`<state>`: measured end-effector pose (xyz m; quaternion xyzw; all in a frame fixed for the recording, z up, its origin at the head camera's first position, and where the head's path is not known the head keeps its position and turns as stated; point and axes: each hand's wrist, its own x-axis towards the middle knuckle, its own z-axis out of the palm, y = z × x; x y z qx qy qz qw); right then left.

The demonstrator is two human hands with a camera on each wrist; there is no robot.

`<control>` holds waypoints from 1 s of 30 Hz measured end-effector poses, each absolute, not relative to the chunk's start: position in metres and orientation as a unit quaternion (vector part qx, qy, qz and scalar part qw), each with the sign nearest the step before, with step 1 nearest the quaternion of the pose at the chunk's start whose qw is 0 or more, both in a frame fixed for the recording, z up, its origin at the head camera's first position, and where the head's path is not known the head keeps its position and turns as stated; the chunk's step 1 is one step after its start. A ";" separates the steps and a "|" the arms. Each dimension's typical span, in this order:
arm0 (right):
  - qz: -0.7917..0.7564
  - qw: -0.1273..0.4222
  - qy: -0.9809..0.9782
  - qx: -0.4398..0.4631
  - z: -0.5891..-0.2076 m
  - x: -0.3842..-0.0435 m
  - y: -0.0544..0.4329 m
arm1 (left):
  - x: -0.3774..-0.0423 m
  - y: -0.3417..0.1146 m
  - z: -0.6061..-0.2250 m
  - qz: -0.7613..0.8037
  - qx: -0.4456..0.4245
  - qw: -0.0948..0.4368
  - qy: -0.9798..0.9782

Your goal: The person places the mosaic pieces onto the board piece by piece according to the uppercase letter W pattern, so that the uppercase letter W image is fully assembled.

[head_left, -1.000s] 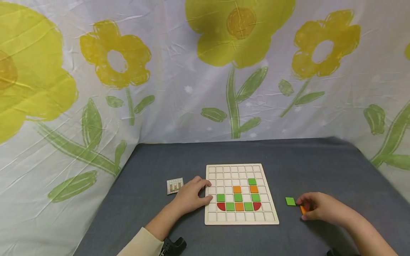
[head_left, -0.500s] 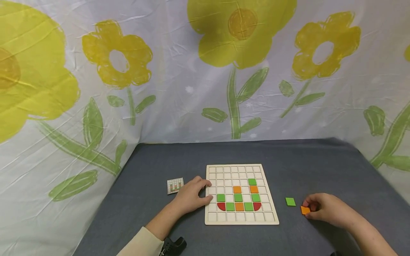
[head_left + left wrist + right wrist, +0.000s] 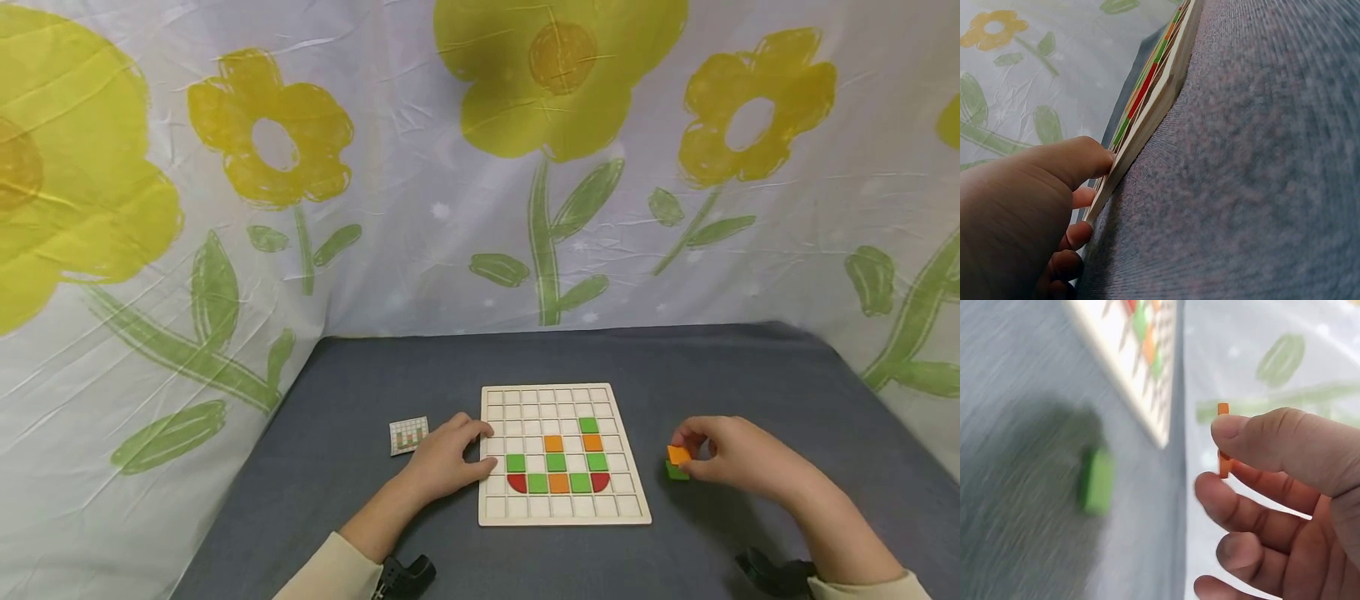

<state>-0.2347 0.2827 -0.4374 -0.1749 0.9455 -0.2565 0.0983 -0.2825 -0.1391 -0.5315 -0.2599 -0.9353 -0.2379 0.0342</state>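
Observation:
In the head view a pale wooden grid board (image 3: 491, 507) lies flat, bearing green, orange and red tiles. My left hand (image 3: 447, 457) rests at its left edge, thumb and index finger spread and touching the rim. The left wrist view has the thumb of that hand (image 3: 1079, 159) on the board's edge (image 3: 1141, 128). To the right of the board, my right hand (image 3: 738, 450) pinches an orange square tile (image 3: 678, 455) between thumb and fingers. Seen edge-on in the right wrist view, the orange tile (image 3: 1224, 469) is apart from the green tile (image 3: 1099, 481) on the table.
A small printed grid card (image 3: 408, 435) lies left of the board, partly behind the left hand. Dark grey cloth (image 3: 570, 567) covers the table. Behind it hangs a white curtain (image 3: 405, 167) with yellow flowers.
My right hand has picked up the orange tile from the table and carried it left, over the green tile. The left hand has stayed at the board's edge.

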 end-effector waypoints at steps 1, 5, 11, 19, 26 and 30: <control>-0.258 0.092 0.945 -0.179 -0.435 -0.236 0.277 | -0.283 -0.139 -0.532 -0.236 -0.260 0.034 -0.936; -0.268 0.068 0.940 -0.202 -0.429 -0.239 0.255 | -0.283 -0.138 -0.532 -0.239 -0.260 0.033 -0.935; -0.279 0.051 0.932 -0.227 -0.430 -0.249 0.230 | -0.283 -0.138 -0.531 -0.241 -0.259 0.031 -0.935; -0.289 0.056 0.920 -0.257 -0.436 -0.264 0.196 | -0.282 -0.139 -0.530 -0.242 -0.260 0.030 -0.934; -0.295 0.068 0.911 -0.279 -0.437 -0.274 0.168 | -0.281 -0.139 -0.530 -0.243 -0.262 0.030 -0.934; -0.297 0.071 0.909 -0.283 -0.438 -0.279 0.149 | -0.281 -0.140 -0.529 -0.238 -0.262 0.032 -0.935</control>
